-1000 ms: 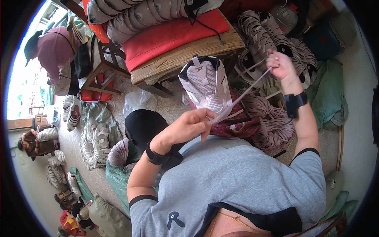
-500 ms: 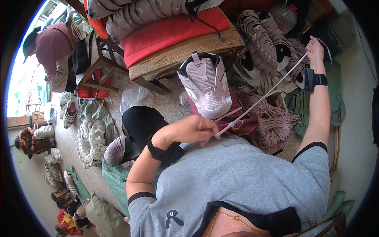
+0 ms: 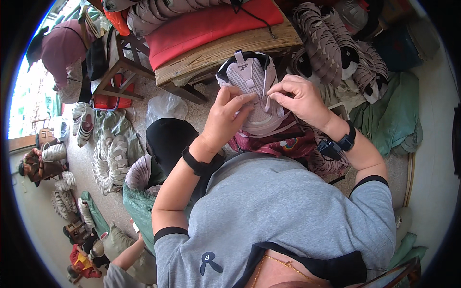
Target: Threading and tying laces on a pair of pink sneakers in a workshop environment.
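Note:
A pale pink mesh sneaker upper point(image 3: 248, 77) with a dark collar lining stands in front of me, its tongue facing up. My left hand point(image 3: 229, 115) is at its left side, fingers bent in a pinch over the middle; what lies between them is too small to make out. From the right, my right hand point(image 3: 302, 100) pinches a pale pink shoelace close to the eyelet edge. Loops of shoelace point(image 3: 271, 130) hang across the toe. Under the shoe is a dark red patterned cloth point(image 3: 290, 141), and my right forearm partly hides a bundle of laces point(image 3: 331, 163).
A wooden bench point(image 3: 192, 72) with a red cloth point(image 3: 211, 33) and stacked uppers stands just ahead. More nested uppers point(image 3: 319, 43) lie at the right, beside green sacks point(image 3: 389, 110). A black rounded thing point(image 3: 173, 144) is by my left forearm. Another person's arm point(image 3: 129, 252) shows at lower left.
My right hand has come in from the far right, where it held the lace stretched out, to the shoe. My left hand has moved up onto the shoe. Another person's arm has appeared at lower left.

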